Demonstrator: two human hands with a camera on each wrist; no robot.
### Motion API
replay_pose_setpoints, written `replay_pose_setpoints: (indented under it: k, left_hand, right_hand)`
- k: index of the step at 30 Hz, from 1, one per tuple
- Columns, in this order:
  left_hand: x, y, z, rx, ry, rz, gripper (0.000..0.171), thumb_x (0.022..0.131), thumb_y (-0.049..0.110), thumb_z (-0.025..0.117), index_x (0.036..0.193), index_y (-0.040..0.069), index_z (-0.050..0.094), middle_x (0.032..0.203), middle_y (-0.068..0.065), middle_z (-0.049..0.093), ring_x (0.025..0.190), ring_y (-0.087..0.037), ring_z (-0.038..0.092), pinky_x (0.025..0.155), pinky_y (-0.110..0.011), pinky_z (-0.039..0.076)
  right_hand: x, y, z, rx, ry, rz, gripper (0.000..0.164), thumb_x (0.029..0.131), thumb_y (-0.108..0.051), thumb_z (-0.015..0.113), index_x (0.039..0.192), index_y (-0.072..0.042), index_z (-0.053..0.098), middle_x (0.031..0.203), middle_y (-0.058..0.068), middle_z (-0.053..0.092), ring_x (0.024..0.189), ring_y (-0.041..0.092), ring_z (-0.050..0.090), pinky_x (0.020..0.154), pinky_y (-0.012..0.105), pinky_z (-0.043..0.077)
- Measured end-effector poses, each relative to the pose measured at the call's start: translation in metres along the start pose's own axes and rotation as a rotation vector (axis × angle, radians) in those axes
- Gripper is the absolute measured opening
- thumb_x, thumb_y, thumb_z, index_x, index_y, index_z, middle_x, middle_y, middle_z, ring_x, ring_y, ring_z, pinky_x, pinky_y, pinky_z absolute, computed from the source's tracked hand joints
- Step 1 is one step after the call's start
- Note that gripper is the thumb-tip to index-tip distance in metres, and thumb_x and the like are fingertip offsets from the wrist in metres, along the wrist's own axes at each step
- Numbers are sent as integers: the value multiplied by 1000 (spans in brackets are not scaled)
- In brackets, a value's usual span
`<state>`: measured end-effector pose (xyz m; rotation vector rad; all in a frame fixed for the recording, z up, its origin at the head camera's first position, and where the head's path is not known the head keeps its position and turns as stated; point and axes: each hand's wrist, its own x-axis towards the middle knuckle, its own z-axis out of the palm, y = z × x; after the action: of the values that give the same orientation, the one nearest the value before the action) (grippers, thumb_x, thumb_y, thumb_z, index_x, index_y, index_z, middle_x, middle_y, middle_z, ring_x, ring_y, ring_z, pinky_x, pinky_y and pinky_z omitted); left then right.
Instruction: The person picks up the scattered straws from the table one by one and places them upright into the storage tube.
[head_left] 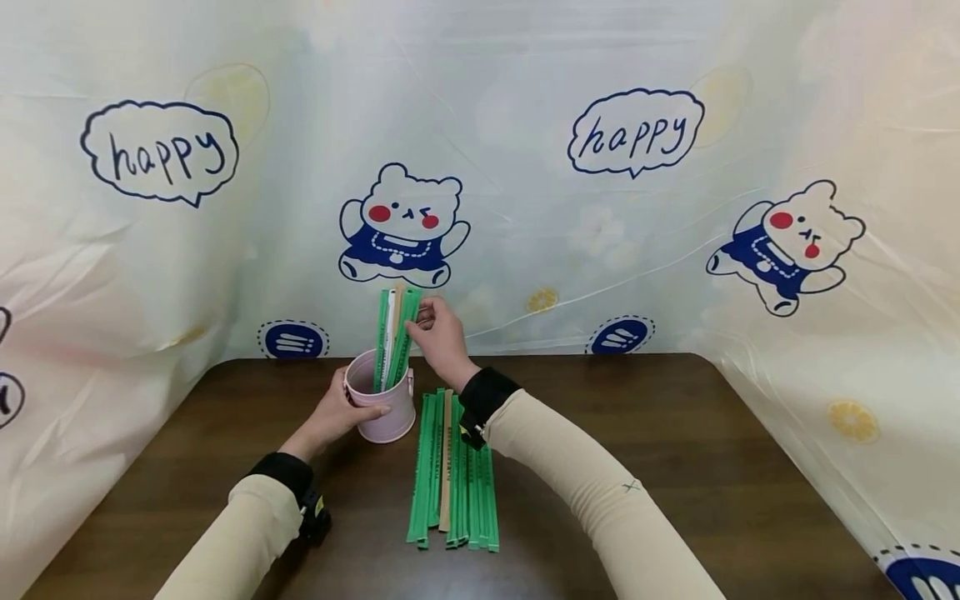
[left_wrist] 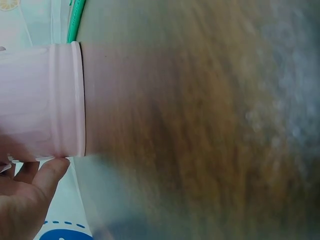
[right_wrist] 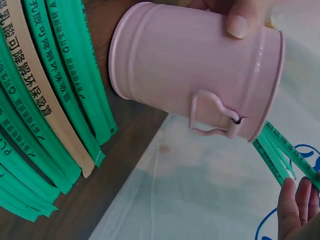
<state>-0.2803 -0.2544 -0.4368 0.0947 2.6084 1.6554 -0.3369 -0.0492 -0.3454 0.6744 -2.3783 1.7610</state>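
My left hand (head_left: 337,414) grips a small pink metal bucket (head_left: 390,423) that stands upright on the table, its thumb across the near side. Paper-wrapped drinking straws (head_left: 382,337) lean inside it, green ones with a white and a brown one among them. At their upper right, my right hand (head_left: 442,336) pinches a green-wrapped straw (head_left: 406,342) whose lower end is down in the bucket. The right wrist view shows the bucket's side handle (right_wrist: 215,112). In the left wrist view, the left thumb (left_wrist: 52,175) presses the bucket's wall.
Several more green-wrapped straws (head_left: 480,500) lie in a row on the dark wooden table (head_left: 637,500), right of the bucket and below my right forearm. A brown-wrapped straw (head_left: 446,467) lies among them. A printed cloth (head_left: 510,250) hangs behind the table's far edge.
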Motion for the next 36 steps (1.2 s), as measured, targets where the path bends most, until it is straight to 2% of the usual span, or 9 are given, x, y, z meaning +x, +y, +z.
replay_pose_setpoints:
  k: [4,12,17,23,28,29,32,35,36]
  left_hand:
    - [2,0,-2,-27,-2,12,100,91,23,76,157,2,4,158,-29,24,143,-45,32,121,-68,30]
    - [-2,-2,-13,5,20,27,99,91,22,75,156,1,4,157,-30,23,142,-47,31,119,-70,30]
    - [-3,-5,-9,-1,10,23,98,91,22,75,156,0,5,157,-30,24,142,-46,32,120,-69,30]
    - [-7,-13,-1,-2,-1,-6,99,92,23,73,156,-1,1,158,-32,21,141,-48,30,119,-71,30]
    - [-7,-12,6,-26,-9,-19,101,91,26,75,157,1,2,159,-31,20,143,-47,29,120,-70,29]
    - [-5,-11,7,-32,-8,-20,101,91,26,76,157,2,3,159,-30,20,144,-47,29,120,-70,29]
    - [0,-7,6,-36,-9,-20,103,90,26,76,158,3,2,160,-30,20,145,-47,28,121,-70,28]
    - [5,-3,3,-30,-12,-19,104,90,26,77,159,5,1,161,-29,18,145,-47,27,120,-71,28]
    - [6,-2,2,-25,-12,-18,104,90,26,77,159,5,1,161,-29,18,146,-47,27,120,-71,27]
  right_hand:
    - [2,2,0,-20,23,12,36,100,-9,63,133,2,52,119,22,65,111,34,64,90,33,55]
    - [5,-2,10,-2,-20,46,34,99,-9,65,129,2,55,118,21,66,109,32,66,84,24,54]
    - [1,6,9,-34,-42,82,34,99,-12,65,129,3,61,117,21,67,104,32,67,77,23,53]
    - [-8,25,3,-84,-102,93,29,103,-14,59,127,1,67,120,19,69,102,33,69,70,18,50]
    - [-16,42,-11,-117,-131,143,31,104,-16,56,129,2,65,121,20,67,99,32,67,73,22,52]
    - [-16,45,-16,-126,-132,150,31,104,-16,56,128,2,65,120,20,68,94,28,67,72,21,51]
    - [-15,54,-32,-146,-158,210,31,104,-15,56,129,1,64,124,21,67,96,34,68,76,27,55]
    - [-11,75,-50,-159,-196,280,31,102,-15,61,130,-1,63,124,19,66,96,34,69,79,34,60]
    - [-6,100,-55,-157,-214,261,33,102,-22,63,130,-5,64,122,14,67,97,32,69,78,35,60]
